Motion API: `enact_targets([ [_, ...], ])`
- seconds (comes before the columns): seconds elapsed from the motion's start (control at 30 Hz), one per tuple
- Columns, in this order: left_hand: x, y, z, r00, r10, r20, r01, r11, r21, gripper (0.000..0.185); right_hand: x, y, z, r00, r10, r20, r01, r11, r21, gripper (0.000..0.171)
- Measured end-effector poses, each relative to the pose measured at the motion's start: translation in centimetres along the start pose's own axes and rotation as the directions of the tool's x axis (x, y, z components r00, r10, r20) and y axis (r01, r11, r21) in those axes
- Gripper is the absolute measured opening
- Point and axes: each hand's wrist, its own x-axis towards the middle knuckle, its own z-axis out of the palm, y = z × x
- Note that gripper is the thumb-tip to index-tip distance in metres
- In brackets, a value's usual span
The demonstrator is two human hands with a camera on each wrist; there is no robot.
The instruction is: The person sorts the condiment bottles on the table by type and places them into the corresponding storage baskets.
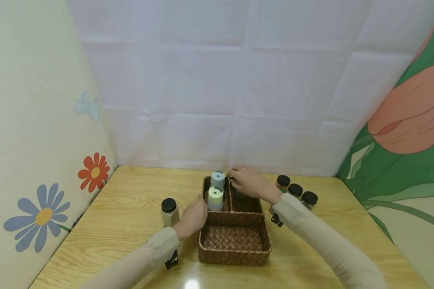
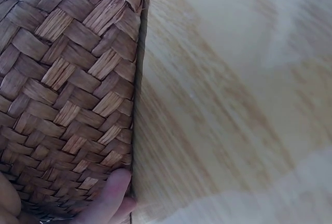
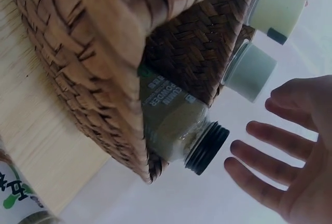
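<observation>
Loading in hand. Right hand [image 3: 290, 151] hovers with fingers spread above a spice jar [image 3: 179, 125] standing in the basket [image 1: 234, 241], rear right compartment. Left hand [image 1: 193, 216] rests against the basket's side. Next: fetch another jar [image 1: 295, 190] from the table [image 1: 130, 200].

Even, soft, bright lighting, a white glare spot seen on the table [image 1: 191, 283] near the bottom edge, faint shadows, head view slightly soft, tabletop blurred in left wrist view, backdrop washed out behind the basket [image 3: 78, 63].
</observation>
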Motion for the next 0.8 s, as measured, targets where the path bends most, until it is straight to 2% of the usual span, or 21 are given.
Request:
enact_targets([
  [0.27, 0.1, -0.1, 0.1, 1.0, -0.018, -0.004, 0.018, 0.999, 0.033, 0.041, 0.3, -1.1, -0.1, 0.997, -0.073, -0.036, 0.076, 0.994, 0.078, 0.02],
  [0.5, 0.2, 0.0, 0.0, 1.0, -0.002, -0.016, 0.003, 0.999, 0.05, 0.041, 0.9, -1.8, -0.2, 0.99, -0.131, -0.06, 0.135, 0.987, 0.085, 0.019],
  [0.8, 0.2, 0.0, 0.0, 0.999, -0.031, 0.037, 0.03, 0.999, 0.018, 0.043, 1.5, -2.9, 0.4, 0.979, -0.179, -0.093, 0.187, 0.979, 0.086, 0.02],
])
